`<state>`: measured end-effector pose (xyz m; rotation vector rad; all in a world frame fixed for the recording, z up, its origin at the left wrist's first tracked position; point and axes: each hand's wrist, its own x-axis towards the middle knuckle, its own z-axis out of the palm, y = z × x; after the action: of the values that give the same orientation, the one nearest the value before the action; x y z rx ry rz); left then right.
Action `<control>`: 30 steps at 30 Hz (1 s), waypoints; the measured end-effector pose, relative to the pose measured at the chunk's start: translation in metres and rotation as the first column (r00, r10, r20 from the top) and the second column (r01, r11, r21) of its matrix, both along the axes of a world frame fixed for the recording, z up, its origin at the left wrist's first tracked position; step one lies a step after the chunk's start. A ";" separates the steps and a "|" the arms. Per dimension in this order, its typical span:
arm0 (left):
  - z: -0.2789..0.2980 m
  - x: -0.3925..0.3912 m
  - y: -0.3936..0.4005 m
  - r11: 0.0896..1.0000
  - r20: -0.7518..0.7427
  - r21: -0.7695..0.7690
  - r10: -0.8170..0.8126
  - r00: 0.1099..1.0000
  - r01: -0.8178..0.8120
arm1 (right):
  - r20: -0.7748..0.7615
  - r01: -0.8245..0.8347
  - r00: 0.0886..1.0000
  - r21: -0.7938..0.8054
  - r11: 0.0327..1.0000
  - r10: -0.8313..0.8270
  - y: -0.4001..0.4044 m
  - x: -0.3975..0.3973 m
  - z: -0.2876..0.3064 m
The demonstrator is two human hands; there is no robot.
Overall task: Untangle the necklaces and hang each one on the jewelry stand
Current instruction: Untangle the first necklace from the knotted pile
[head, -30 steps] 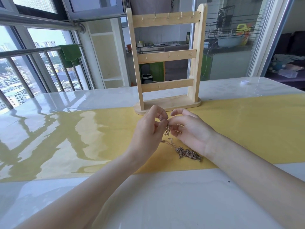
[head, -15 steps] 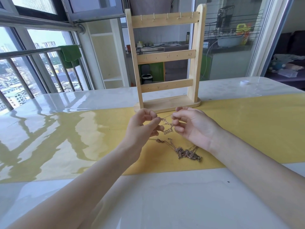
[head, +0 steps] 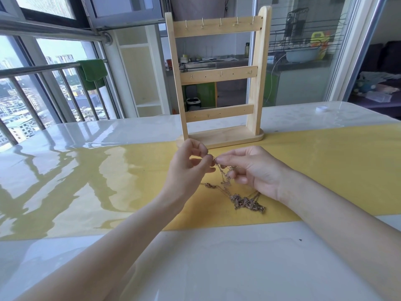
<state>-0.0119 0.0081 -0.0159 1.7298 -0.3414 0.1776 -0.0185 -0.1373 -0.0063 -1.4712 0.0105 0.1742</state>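
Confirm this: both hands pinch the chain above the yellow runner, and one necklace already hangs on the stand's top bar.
Not quite. In the head view the jewelry stand has bare hooks; no necklace hangs there. The left hand and right hand do pinch the chain above the yellow runner.

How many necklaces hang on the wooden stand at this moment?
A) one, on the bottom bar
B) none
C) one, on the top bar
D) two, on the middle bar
B: every hook on the jewelry stand is bare, and the necklaces lie tangled on the yellow runner.
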 end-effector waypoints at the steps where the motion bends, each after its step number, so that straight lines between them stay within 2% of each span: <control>1: 0.000 -0.001 0.000 1.000 0.004 0.009 -0.002 1.000 0.002 | 0.006 0.003 1.000 -0.012 1.000 -0.003 0.000 0.000 0.000; 5: 0.002 -0.002 0.000 1.000 -0.004 0.015 -0.002 1.000 0.002 | 0.018 0.010 1.000 -0.046 0.999 -0.009 -0.001 -0.001 0.000; 9: 0.002 -0.001 0.002 0.999 -0.081 -0.024 -0.036 0.996 0.034 | 0.050 0.036 0.998 -0.078 0.996 -0.032 -0.001 -0.001 -0.001; 14: 0.000 0.003 0.004 0.995 -0.179 -0.072 -0.080 0.981 0.068 | 0.195 0.090 0.980 -0.221 0.971 -0.046 0.000 -0.001 -0.002; 23: -0.003 0.005 0.002 0.994 -0.192 0.008 -0.104 0.976 0.107 | 0.118 0.082 0.990 -0.068 0.994 -0.073 -0.001 0.001 -0.003; 28: -0.001 0.006 0.005 0.976 -0.329 -0.156 -0.195 0.924 0.150 | 0.122 0.049 0.992 -0.078 0.996 -0.039 -0.002 0.001 -0.002; 30: 0.000 0.006 0.005 0.975 -0.326 -0.166 -0.197 0.925 0.149 | 0.127 0.038 0.992 -0.112 0.993 -0.023 -0.002 0.001 -0.002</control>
<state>-0.0058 0.0132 -0.0162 1.5489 -0.2185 -0.2225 -0.0171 -0.1392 -0.0085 -1.5927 -0.0603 0.0563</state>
